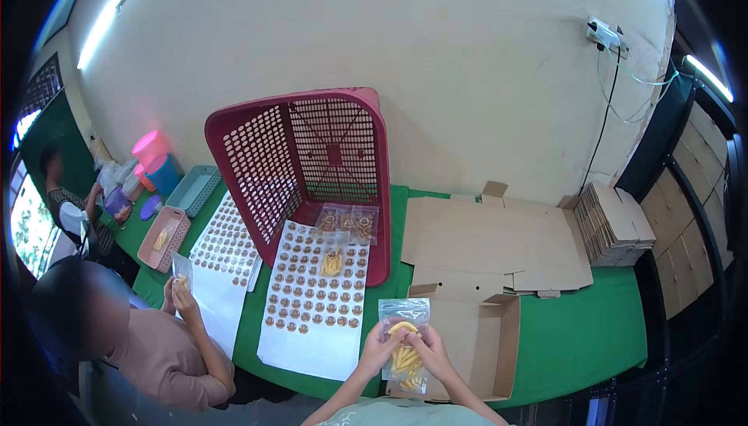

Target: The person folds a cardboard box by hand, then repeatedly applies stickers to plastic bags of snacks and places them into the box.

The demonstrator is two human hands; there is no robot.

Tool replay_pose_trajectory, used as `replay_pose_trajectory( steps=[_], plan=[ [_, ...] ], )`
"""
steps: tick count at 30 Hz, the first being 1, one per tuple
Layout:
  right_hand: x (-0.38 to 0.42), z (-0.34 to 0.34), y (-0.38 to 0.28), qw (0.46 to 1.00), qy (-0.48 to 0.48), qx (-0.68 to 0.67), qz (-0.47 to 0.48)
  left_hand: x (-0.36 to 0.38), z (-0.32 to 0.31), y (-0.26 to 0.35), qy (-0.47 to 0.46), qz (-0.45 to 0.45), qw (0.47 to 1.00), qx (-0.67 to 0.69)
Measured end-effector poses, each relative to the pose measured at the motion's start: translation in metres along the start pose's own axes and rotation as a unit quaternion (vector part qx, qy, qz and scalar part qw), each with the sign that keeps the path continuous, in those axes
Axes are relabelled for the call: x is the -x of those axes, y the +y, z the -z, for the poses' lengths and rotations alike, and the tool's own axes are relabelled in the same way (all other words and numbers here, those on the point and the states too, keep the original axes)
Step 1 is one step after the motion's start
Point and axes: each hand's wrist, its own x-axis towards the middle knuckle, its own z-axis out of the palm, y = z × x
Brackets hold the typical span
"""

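Between my two hands is a clear zip pouch (pixel 405 311) of yellow stick-shaped snacks. My left hand (pixel 376 348) grips its left side, and my right hand (pixel 432 350) grips the right side. Both thumbs press on the pouch's front near a round brown sticker, partly covered by the fingers. Just below, another pouch of yellow pieces (pixel 413 383) lies at the edge of an open cardboard box (pixel 499 348). To the left lies a white sheet of round brown stickers (pixel 312 348), with a filled pouch (pixel 333 262) resting on its upper part.
A tipped maroon plastic basket (pixel 300 102) stands behind the sheet, with pouches (pixel 358 223) inside. Flattened cardboard (pixel 491 231) and stacked boxes (pixel 612 227) lie right on the green tablecloth (pixel 576 332). At left, a co-worker (pixel 167 348) holds a pouch near a pink tray (pixel 166 231).
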Motion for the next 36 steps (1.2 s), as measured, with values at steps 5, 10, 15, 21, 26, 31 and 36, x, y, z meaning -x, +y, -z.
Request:
replay_pose_trajectory(
  steps=[5,10,15,21,26,31,36],
  plan=[
    [-0.004,-0.013,0.01,0.995,0.065,-0.041,0.056,-0.005,0.004,-0.006,0.012,-0.031,0.999,-0.029],
    [0.003,-0.009,-0.011,0.991,0.083,0.096,-0.035,-0.002,0.008,-0.005,0.005,-0.02,0.999,-0.042],
    [-0.006,-0.003,0.01,0.996,0.078,-0.034,-0.006,-0.005,0.01,-0.017,0.004,-0.014,1.0,-0.028],
    [-0.002,-0.001,-0.002,0.997,0.061,-0.053,-0.011,-0.001,0.002,-0.01,-0.006,0.066,0.998,-0.002],
    [0.001,0.003,0.008,0.997,0.046,-0.061,-0.023,-0.001,0.006,-0.014,-0.041,0.057,0.997,-0.038],
    [0.004,0.0,0.007,0.999,0.022,-0.038,-0.017,0.006,0.009,-0.016,-0.004,0.033,0.997,-0.075],
    [0.012,-0.003,0.009,0.999,0.047,-0.011,-0.021,0.009,0.016,-0.035,0.009,-0.037,0.988,-0.148]
  ],
)
